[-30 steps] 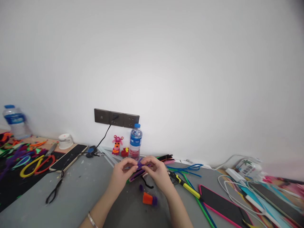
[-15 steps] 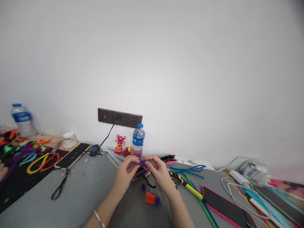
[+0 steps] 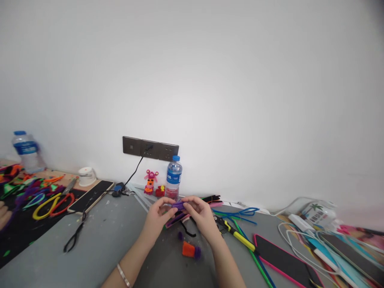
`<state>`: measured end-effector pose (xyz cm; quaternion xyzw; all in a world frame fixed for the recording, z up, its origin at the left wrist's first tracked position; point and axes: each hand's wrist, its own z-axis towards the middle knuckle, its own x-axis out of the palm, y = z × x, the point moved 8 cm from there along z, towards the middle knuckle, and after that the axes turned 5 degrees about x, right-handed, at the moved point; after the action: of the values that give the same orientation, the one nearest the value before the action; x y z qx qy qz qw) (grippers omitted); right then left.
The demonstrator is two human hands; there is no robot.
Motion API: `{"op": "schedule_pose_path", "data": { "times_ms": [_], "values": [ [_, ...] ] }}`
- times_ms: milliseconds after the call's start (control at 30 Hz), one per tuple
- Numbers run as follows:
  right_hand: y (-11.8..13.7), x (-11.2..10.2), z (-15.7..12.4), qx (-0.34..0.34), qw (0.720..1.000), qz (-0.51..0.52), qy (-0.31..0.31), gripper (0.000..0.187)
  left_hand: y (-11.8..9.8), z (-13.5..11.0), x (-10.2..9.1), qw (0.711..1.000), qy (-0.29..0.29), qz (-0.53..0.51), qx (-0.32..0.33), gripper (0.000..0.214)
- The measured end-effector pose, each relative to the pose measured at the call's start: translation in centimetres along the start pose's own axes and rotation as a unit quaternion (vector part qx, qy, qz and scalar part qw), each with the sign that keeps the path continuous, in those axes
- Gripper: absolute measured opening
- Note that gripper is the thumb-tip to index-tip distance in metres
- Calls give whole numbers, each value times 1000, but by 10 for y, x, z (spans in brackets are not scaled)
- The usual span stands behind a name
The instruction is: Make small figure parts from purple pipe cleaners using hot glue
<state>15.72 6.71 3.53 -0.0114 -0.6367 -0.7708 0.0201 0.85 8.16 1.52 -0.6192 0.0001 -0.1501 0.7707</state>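
Note:
Between my two hands a purple pipe cleaner [image 3: 179,205] is pinched, held above the grey table. My left hand [image 3: 159,218] grips its left end between thumb and fingers. At the right end, the thumb and fingers of my right hand [image 3: 199,216] are closed on it too. Below them lies an orange block-shaped piece [image 3: 188,249] with a purple coil [image 3: 197,252] at its right side. A small purple ball [image 3: 180,236] and a short black pipe cleaner [image 3: 188,231] rest just above that piece.
Pliers with yellow handles [image 3: 240,237], green and blue pipe cleaners [image 3: 255,256] and a pink-edged phone [image 3: 285,262] lie to the right. A water bottle [image 3: 174,176] and a pink figure [image 3: 149,182] stand by the wall. Scissors [image 3: 55,205] lie left, near another person's hand [image 3: 4,214].
Both hands stay pinched on the purple pipe cleaner with only slight finger movement. The whole view has shifted very slightly.

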Motion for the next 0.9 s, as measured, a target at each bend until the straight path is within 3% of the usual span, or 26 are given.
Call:
{"op": "schedule_pose_path", "data": {
  "times_ms": [200,500,900],
  "values": [
    [9,5,-2,-20,999,-23,9,31,7,-1,1,996,-16,-80,-36,29],
    [8,2,-2,-27,999,-16,8,25,9,-3,2,993,-20,-101,-62,34],
    [23,6,-3,-83,996,-22,19,14,6,-1,3,996,3,-88,-23,31]
  ]
}}
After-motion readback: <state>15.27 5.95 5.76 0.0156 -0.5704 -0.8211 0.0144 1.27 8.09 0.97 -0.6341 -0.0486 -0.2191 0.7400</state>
